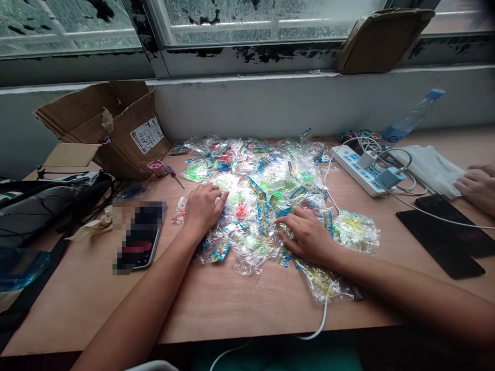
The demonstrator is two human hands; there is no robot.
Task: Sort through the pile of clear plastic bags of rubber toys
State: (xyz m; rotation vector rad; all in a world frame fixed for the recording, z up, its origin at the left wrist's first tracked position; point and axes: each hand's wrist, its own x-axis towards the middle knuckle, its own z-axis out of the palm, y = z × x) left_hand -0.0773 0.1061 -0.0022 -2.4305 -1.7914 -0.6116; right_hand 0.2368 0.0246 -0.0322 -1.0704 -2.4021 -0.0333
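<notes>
A heap of small clear plastic packets [263, 175] with bright green, yellow, red and blue contents is spread over the wooden table [232, 299]. My left hand [203, 206] lies on the heap's left side, fingers curled down onto the packets. My right hand [305, 234] rests on the packets at the front right, fingers bent and pressing on them. What, if anything, either hand grips is hidden under the fingers.
An open cardboard box [116, 129] lies at the back left, a phone [141, 237] and a dark bag [42, 198] to the left. A white power strip [358, 167] with cables, a water bottle [412, 118], white cloth and dark tablets [441, 237] sit right. Another person's hand [477, 185] shows at the right edge.
</notes>
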